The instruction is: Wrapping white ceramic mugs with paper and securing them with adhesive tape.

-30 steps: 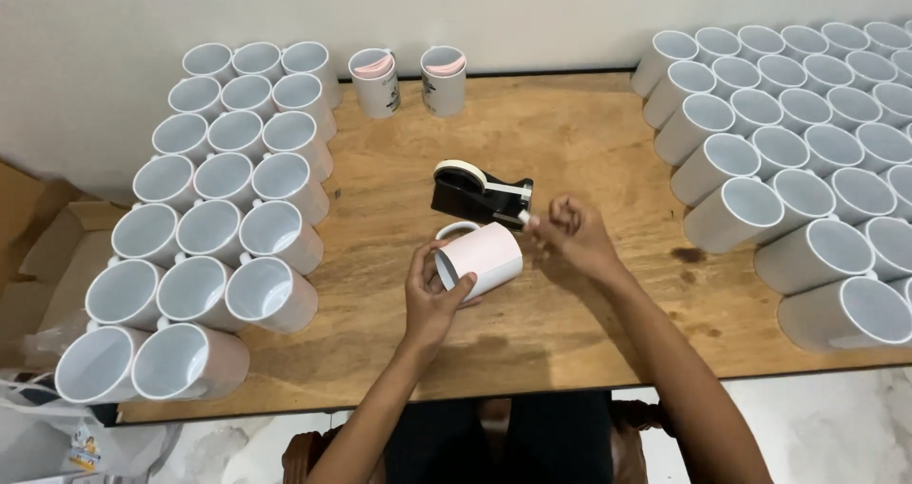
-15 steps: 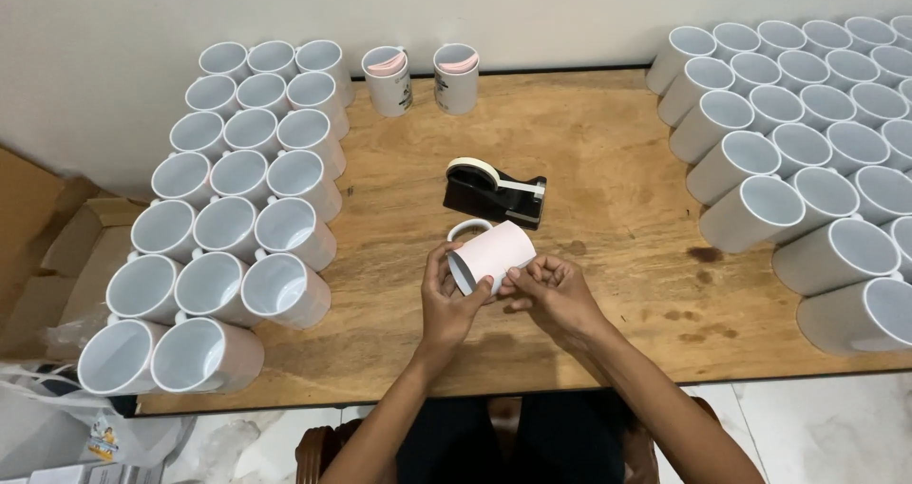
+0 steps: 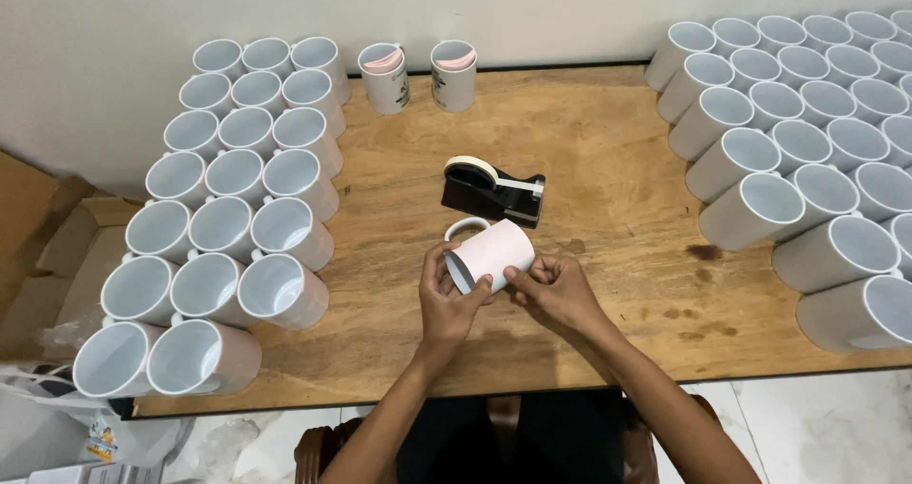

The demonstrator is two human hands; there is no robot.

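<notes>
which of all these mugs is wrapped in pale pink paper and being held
The mug lying on its side in front of the black tape dispenser, held by the left hand and right hand. The other mugs stand untouched in groups.

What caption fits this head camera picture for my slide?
Both hands, left hand and right hand, hold a paper-wrapped mug near a black tape dispenser.

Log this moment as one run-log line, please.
left hand: grips mug on its side | right hand: fingers on mug's pale wrap | tape dispenser: on table behind mug
</notes>
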